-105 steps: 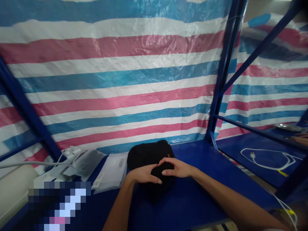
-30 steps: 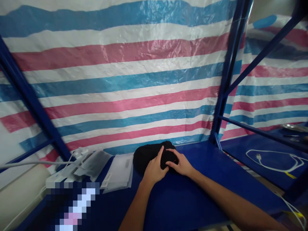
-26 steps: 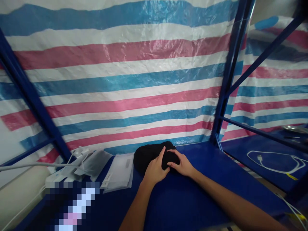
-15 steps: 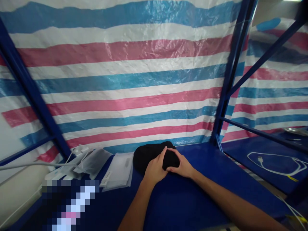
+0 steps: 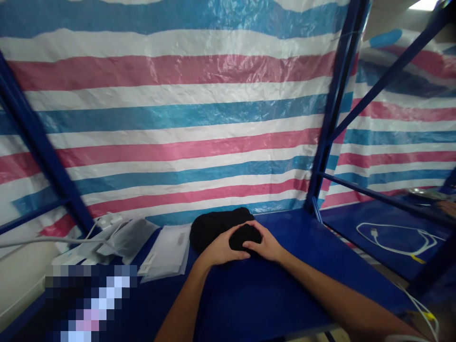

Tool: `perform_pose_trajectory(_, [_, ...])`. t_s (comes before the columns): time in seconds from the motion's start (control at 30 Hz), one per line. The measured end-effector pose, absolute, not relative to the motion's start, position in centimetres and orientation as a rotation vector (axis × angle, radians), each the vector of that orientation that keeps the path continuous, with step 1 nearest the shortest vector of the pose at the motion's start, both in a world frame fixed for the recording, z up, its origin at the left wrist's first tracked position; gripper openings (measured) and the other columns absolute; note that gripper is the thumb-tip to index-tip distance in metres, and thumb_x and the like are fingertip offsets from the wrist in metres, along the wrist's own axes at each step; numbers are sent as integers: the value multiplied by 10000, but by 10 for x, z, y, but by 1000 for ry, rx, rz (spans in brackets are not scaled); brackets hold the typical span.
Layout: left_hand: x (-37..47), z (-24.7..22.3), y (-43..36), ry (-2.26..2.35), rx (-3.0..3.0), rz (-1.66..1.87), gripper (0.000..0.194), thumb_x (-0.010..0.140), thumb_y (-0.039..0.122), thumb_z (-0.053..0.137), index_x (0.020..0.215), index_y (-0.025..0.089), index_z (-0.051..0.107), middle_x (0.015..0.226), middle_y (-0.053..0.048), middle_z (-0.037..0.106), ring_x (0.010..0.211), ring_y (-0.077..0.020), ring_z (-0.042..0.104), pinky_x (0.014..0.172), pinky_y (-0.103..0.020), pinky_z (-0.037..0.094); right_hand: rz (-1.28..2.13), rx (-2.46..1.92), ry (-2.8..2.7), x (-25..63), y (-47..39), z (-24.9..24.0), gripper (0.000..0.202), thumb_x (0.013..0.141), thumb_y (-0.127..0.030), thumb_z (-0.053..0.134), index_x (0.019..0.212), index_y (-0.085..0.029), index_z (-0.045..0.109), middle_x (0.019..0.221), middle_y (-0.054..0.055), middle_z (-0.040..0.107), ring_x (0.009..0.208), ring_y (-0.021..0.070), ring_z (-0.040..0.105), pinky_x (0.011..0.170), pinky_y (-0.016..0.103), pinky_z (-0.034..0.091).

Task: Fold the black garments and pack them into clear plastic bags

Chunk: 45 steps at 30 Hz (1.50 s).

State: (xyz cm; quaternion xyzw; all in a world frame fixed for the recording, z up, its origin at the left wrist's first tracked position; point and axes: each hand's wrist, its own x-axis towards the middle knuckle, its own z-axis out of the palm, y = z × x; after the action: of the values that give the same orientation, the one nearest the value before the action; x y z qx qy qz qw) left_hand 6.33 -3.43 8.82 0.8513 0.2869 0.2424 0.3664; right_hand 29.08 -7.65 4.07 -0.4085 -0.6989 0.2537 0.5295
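Observation:
Between my two hands lies a small rounded black cloth bundle, resting on the blue shelf board; its exact kind does not show. My left hand curls round its left side, thumb extended along the front and the other fingers partly hidden behind. My right hand wraps the right side, with the thumb pressed on the front and fingers over the top. Just behind and to the left sits a larger black cloth bundle, against the striped sheet; whether the two are joined I cannot tell.
Left of the bundles lie translucent plastic sleeves, then a power strip with plugs and cables. A pixelated patch covers the lower left. Blue metal posts frame the striped sheet. A white cable coils on the right-hand shelf.
My left hand has turned: its thumb has moved from the upper side down to the front of the small bundle. My right hand still grips it. The view has shifted slightly right.

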Motion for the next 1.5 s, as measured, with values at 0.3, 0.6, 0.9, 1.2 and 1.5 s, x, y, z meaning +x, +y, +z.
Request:
perform_pose_trajectory(0.3, [66,91,-41,976,2567,449,1128,727,263,821,1705,297,261,1285,-121,765,1130,-422,736,972,-484,540,594,-1045,-1797,291,-76,44,720,697,-500,958,1290,-274,617,1286,71,700,1186,316,664,1086,471,507])
perform_pose_trajectory(0.6, [71,87,-42,1012,2668,540,1248,853,438,811,1714,334,-85,1482,-141,580,1162,-386,717,894,-414,560,615,-1041,-1829,300,-74,47,805,618,-485,1007,1312,-285,651,1293,61,718,1184,318,675,1065,459,511])
perform_pose_trajectory(0.9, [70,90,-41,1002,2637,672,1136,861,323,795,1714,387,48,1497,-80,543,1269,-329,653,965,-385,554,657,-1100,-1643,299,-67,40,706,644,-460,987,1259,-286,687,1286,49,724,1239,319,643,1131,491,459])
perform_pose_trajectory(1.2, [70,89,-38,1096,2420,880,1143,733,465,936,1678,311,311,1434,-110,670,1324,-344,642,1107,-443,497,918,-1001,-1352,297,-65,44,613,633,-414,989,1172,-278,731,1132,31,752,1053,280,701,968,432,558])
perform_pose_trajectory(1.5, [75,90,-35,933,1908,1197,860,744,502,932,1482,261,565,1300,-101,734,1242,-305,689,1072,-448,547,1426,-735,-1071,297,-73,46,496,759,-474,935,1102,-209,694,1042,62,756,948,254,742,792,381,622])
